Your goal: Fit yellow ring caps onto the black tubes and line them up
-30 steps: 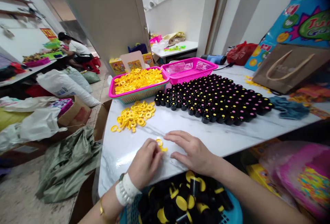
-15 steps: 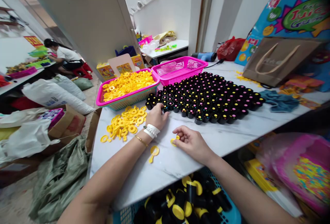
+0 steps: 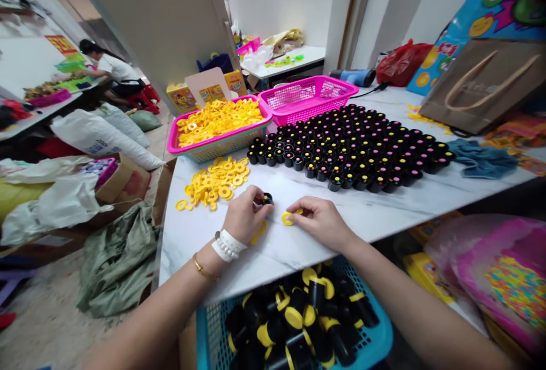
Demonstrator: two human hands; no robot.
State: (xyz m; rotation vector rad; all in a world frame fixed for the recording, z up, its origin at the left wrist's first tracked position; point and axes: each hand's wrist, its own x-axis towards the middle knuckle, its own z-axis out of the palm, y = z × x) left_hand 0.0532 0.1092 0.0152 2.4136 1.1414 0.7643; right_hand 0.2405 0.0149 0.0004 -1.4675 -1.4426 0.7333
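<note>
Small black plastic cylinder [image 3: 268, 199], clamped in the fingers of the left hand [image 3: 244, 215] just over the white marble tabletop [image 3: 200, 250]; yellow plastic ring [image 3: 288, 219] pinched under the right hand [image 3: 321, 223], resting on the marble.

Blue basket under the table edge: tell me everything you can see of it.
The blue plastic mesh basket sits below the near edge of the white marble-look table, its near side cut off by the view. Its latticed walls end in a solid rim. Inside lie jumbled black cylinders with yellow parts, pressed against its walls.
</note>
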